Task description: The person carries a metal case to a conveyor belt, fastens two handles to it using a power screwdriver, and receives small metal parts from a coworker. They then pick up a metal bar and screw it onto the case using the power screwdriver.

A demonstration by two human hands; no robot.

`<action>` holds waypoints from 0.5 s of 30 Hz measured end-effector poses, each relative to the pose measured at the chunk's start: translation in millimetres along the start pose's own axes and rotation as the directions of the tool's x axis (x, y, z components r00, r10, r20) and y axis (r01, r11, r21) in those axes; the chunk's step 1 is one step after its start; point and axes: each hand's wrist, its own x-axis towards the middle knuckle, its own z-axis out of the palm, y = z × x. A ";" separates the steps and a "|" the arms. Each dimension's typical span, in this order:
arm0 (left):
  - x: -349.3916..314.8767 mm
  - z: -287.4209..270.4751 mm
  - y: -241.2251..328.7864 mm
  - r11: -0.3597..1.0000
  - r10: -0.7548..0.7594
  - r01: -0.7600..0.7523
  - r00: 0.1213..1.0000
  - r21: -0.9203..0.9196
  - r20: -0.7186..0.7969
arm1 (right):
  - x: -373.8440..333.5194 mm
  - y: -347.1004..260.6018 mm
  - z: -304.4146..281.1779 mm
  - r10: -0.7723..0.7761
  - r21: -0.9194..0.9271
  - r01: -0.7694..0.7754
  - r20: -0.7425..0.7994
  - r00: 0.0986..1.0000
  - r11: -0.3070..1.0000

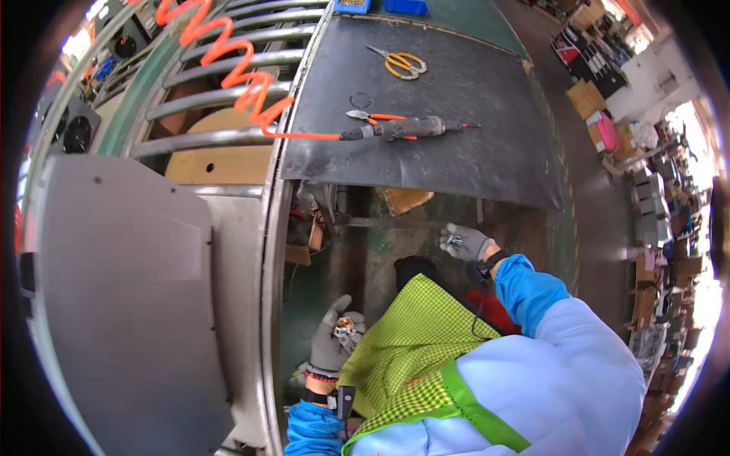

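My left hand [327, 353], in a grey glove, is low beside the green checked apron [403, 327]. Its fingers curl round a cluster of small shiny parts [347, 327], some silvery and some copper-coloured; their exact kind is too small to tell. Farther forward and to the right, just short of the bench edge, my gloved right hand [473, 245] is closed round a few small silvery metal pieces [455, 240]. They look like screws, though I cannot be sure. Both hands are apart from each other and off the dark bench top [471, 163].
On the bench lie an air screwdriver [411, 128] with an orange coiled hose [247, 83], orange-handled cutters [357, 115] and yellow-handled scissors [403, 64]. Blue bins [407, 7] sit at its far end. A roller conveyor [220, 95] and a large grey panel [129, 296] stand left.
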 end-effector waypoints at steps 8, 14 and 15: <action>177.5 -139.1 -11.5 0.988 0.140 -0.131 0.983 -0.078 0.116 | 223.2 -56.0 -79.6 -0.442 -0.840 0.369 0.529 0.725 -0.399; 244.3 -253.0 -36.7 0.864 0.414 -0.432 0.902 0.259 0.124 | 376.3 -86.6 -161.8 -0.540 -0.840 0.387 0.542 0.644 -0.381; 253.6 -266.2 -35.6 0.924 0.350 -0.368 0.923 0.100 0.160 | 402.1 -94.6 -180.1 -0.588 -0.884 0.412 0.458 0.666 -0.223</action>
